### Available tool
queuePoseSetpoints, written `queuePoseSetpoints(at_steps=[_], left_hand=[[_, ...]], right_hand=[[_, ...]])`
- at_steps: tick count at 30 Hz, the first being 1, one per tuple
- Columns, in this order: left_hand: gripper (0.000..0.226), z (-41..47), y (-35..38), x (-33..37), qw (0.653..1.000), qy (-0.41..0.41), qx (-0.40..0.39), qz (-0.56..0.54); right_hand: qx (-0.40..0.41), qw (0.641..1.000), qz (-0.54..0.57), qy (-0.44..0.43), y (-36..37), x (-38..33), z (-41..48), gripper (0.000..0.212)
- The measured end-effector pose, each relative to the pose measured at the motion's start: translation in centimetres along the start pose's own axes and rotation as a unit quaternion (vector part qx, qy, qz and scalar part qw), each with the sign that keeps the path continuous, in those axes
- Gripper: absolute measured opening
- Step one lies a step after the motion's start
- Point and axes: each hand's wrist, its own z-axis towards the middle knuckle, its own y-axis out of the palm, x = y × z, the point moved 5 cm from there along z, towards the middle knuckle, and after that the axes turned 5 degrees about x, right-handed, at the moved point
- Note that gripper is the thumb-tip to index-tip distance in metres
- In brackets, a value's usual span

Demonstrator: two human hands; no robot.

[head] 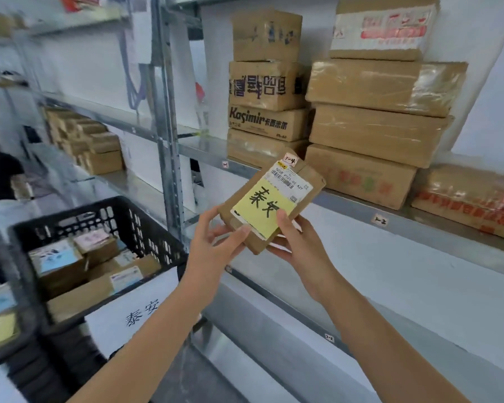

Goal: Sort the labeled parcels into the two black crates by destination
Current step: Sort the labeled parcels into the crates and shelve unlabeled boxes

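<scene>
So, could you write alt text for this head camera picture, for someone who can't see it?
A person's left hand and right hand hold a small brown parcel with a handwritten yellow label, in front of a metal shelf stacked with cardboard boxes. At lower left, a black crate holds more parcels, above a white sign.

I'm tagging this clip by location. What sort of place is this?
Probably a parcel sorting room or courier depot: metal shelving stacked with taped cardboard boxes, a black crate holding labelled parcels, and a barcoded parcel with a handwritten destination.
</scene>
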Motion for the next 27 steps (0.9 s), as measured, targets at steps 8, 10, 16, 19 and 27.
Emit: queuePoseSetpoints(at_steps=[8, 10, 16, 19, 27], left_hand=[[0.021, 2.4, -15.3, 1.0, 0.983, -0.017, 0.062, 0.172], [0.018, 2.9, -19.9, 1.7, 0.973, -0.016, 0.098, 0.208], [0.026, 3.8, -31.5, 4.3, 0.947, -0.004, 0.197, 0.252], [0.028, 4.4, -35.9, 4.4, 0.937, -0.007, 0.235, 0.258], [0.032, 6.2, -40.2, 3.9, 0.921, -0.031, 0.253, 0.296]], right_hand=[[-0.078, 0.995, -0.024, 0.06, 11.3, 4.0, 3.8, 0.038], [-0.085, 0.993, -0.024, 0.074, 14.2, 4.9, 4.9, 0.033], [-0.116, 0.986, -0.03, 0.12, 22.8, 8.2, 8.1, 0.026], [-0.128, 0.981, -0.045, 0.137, 26.4, 10.3, 9.4, 0.02], [-0.12, 0.968, -0.046, 0.216, 30.8, 14.6, 13.8, 0.03]])
